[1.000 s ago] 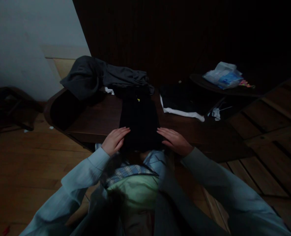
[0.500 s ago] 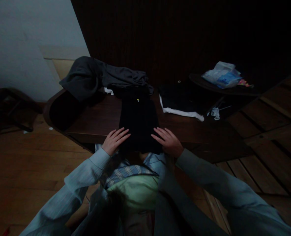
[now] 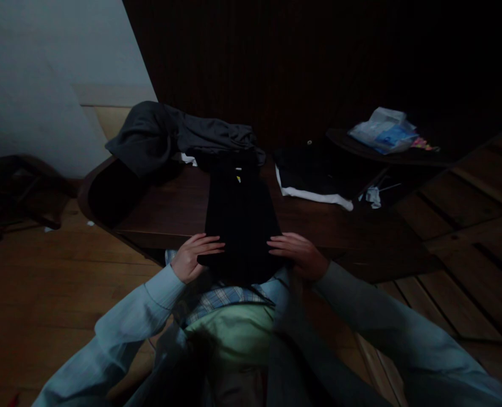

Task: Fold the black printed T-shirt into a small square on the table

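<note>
Head camera: the fingers of the left hand (image 3: 190,257) and the right hand (image 3: 303,255) lie nearly straight and close together over the two side edges of a black garment (image 3: 245,220). Both thumbs are hidden, apparently under the fabric, so each grip looks like a narrow pinch holding just the cloth's thickness. Between the hands, the garment lies lengthwise on a dark wooden bench (image 3: 166,206), its near end reaching past the front edge toward the wearer's lap. It should handle as light, soft and limp, neither fragile nor very slippery; held from one side only, it would probably sag or skew. Matching holds at both side edges, near the close end, suit it best. Farther up sits a small pale-and-yellow tag (image 3: 238,176). Beyond, a rumpled grey garment (image 3: 149,135) drapes the bench's back left, while a black-and-white cloth (image 3: 312,178) lies to the right, apart from the hands.
</note>
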Tool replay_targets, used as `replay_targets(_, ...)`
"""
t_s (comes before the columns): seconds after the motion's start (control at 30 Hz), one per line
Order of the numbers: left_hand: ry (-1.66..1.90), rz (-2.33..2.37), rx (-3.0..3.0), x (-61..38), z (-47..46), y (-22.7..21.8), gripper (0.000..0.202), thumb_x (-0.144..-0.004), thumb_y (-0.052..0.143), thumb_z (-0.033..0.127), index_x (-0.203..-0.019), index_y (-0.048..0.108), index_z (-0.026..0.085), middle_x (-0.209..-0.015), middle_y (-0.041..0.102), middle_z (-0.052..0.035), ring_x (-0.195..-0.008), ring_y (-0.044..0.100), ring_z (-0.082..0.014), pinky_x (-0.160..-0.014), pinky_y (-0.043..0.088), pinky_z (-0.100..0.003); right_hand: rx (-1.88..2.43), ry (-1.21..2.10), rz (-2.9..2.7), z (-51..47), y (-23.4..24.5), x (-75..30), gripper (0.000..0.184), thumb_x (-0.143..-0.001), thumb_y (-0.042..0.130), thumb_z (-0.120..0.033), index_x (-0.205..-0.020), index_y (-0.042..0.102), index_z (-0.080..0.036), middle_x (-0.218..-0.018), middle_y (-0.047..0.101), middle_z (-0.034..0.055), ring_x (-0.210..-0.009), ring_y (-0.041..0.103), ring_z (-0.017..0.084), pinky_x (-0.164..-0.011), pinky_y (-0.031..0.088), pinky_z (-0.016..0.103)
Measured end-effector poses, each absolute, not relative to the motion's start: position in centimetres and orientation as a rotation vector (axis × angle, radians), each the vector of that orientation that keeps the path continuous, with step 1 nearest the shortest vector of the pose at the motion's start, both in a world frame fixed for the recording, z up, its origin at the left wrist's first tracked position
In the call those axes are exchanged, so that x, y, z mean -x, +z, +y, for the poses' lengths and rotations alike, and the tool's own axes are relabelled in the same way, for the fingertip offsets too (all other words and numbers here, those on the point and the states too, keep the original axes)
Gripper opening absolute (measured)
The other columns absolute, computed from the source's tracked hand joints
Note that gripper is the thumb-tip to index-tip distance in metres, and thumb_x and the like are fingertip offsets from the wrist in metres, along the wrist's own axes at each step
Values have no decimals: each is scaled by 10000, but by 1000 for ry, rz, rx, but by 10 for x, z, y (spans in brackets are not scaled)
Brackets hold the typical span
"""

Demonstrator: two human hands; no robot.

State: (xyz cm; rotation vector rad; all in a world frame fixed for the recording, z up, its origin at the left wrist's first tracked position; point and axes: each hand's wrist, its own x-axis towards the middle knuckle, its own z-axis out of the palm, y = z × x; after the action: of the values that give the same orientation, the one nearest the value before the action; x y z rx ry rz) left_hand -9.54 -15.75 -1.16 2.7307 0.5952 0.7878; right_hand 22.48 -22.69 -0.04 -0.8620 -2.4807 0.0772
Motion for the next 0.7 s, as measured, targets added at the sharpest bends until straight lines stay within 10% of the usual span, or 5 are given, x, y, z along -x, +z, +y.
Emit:
replay_targets(0.13, 925, 701, -2427, 90, -163, 10, 494, -844, 259, 443, -684, 627, 156, -688, 651, -62, -692, 579, -168, -738, 426, -317, 969, 416, -2304, -224, 31, -218, 284, -850, 344, -297, -780, 586, -166, -759, 638, 57, -758, 585, 142, -714, 437, 283)
replay_targets(0.27, 961, 1043, -1966, 72, -133, 37, 534, -734, 429, 563, -384, 367, 165, -380, 358, 29, -397, 339, -77, -429, 300, -231, 1274, 546, -2083, -183, 53, -216, 454, -811, 356, -503, -506, 413, -171, -486, 428, -24, -483, 417, 88, -493, 340, 231)
replay_targets(0.53, 1039, 1298, -1313, 49, -31, 22, 427, -566, 646, 458, -821, 595, 119, -539, 499, 30, -481, 438, -84, -455, 325, -199, 1552, 566, -1616, -87, 25, -216, 320, -732, 460, -468, -595, 461, -178, -528, 441, -32, -554, 441, 111, -543, 357, 239)
replay_targets(0.7, 1069, 1244, -1450, 52, -25, 10, 653, -580, 670, 243, -1188, 456, 139, -556, 485, 56, -488, 453, -76, -496, 373, -192, 1478, 575, -1545, -85, 3, -218, 346, -625, 593, -251, -952, 501, -181, -732, 564, -1, -686, 531, 139, -664, 422, 273)
